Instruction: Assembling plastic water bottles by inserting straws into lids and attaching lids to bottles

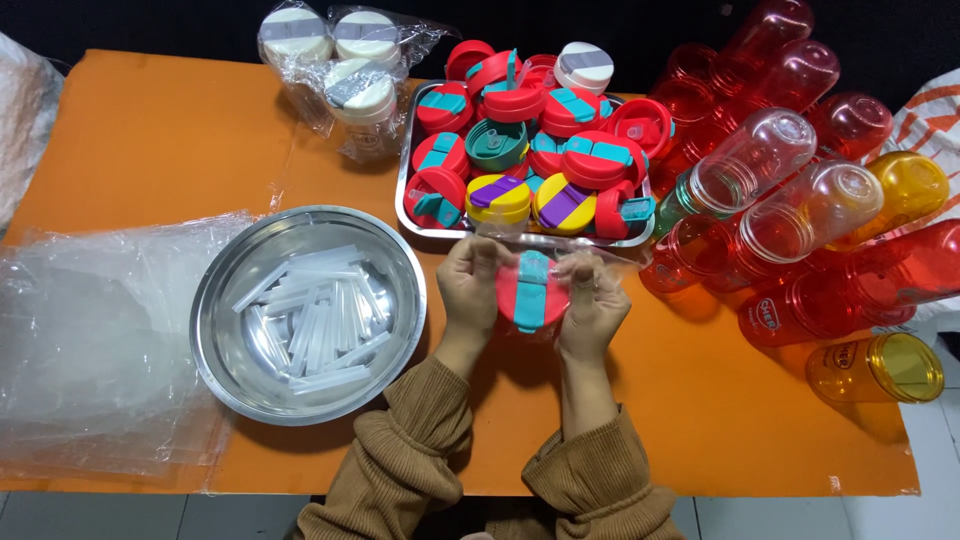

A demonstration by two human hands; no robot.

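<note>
Both my hands hold one red bottle lid (pixel 532 290) with a teal strap, inside a thin clear plastic bag. My left hand (pixel 470 290) grips the lid's left side and my right hand (pixel 594 300) grips its right side, above the orange table (pixel 150 150). Just beyond my hands stands a metal tray (pixel 412 180) heaped with several red, teal, yellow and purple lids. A round steel bowl (pixel 215 330) with several clear plastic straws lies to the left of my left hand.
Red, clear and yellow plastic bottles (pixel 790 210) lie piled at the right. Bagged white lids (pixel 345 60) sit at the back. A stack of clear plastic bags (pixel 95 340) covers the table's left side. A white sack (pixel 930 120) is at the far right.
</note>
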